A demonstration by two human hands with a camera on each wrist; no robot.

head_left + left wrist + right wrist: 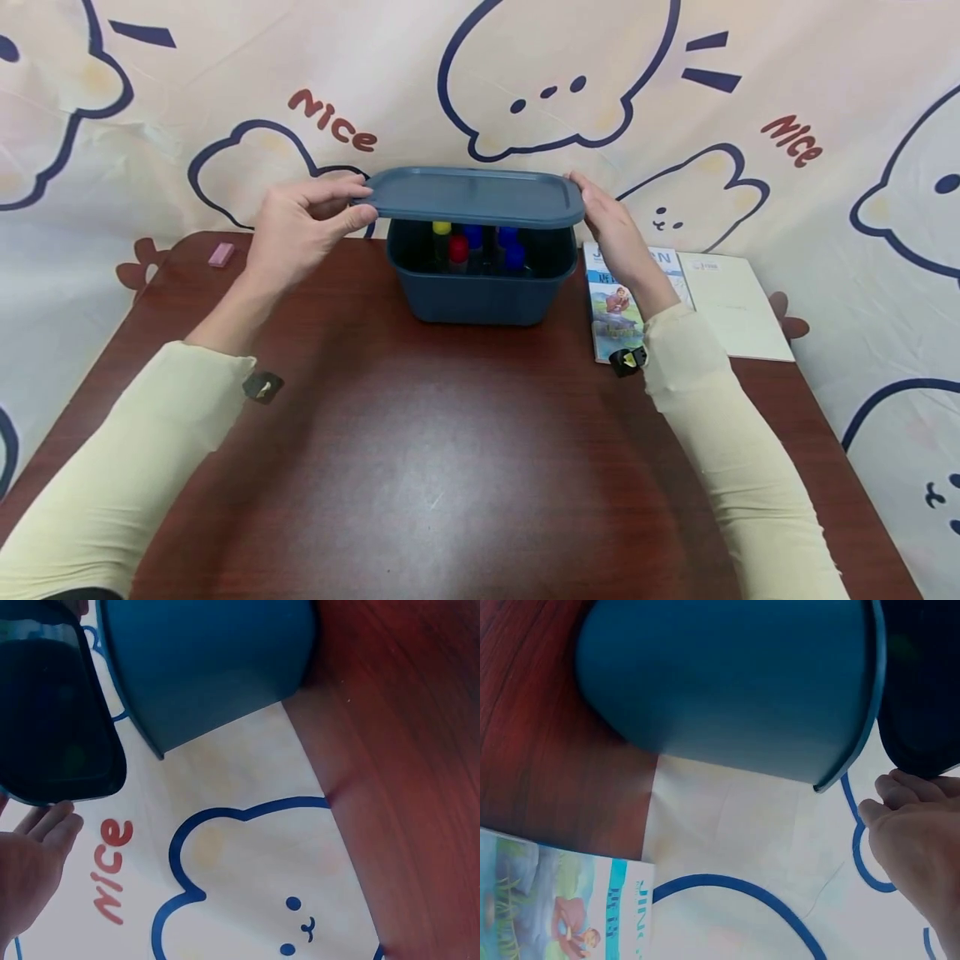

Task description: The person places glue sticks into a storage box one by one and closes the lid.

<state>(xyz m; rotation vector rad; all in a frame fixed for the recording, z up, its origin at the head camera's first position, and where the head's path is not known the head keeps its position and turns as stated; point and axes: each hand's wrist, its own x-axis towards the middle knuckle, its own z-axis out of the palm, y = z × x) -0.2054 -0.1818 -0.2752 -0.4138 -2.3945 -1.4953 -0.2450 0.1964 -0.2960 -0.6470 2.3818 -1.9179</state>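
A dark blue-grey plastic lid point(472, 196) is held up over the back of a matching open box point(472, 298). My left hand point(296, 221) pinches the lid's left end between thumb and fingers. At its right end, my right hand point(611, 225) grips the edge, the thumb hidden behind the lid and hand. Inside the box stand several capped bottles, among them a red cap point(458, 247), a yellow cap point(442, 227) and a blue cap point(514, 256). Both wrist views show the lid's underside point(56, 712) apart from the box's rim.
To the right of the box lie an illustrated book point(611, 308) and a pale notebook point(738, 308). A small pink block point(221, 255) sits at the table's back left. Behind the brown table point(435, 467) hangs a printed cloth point(405, 75).
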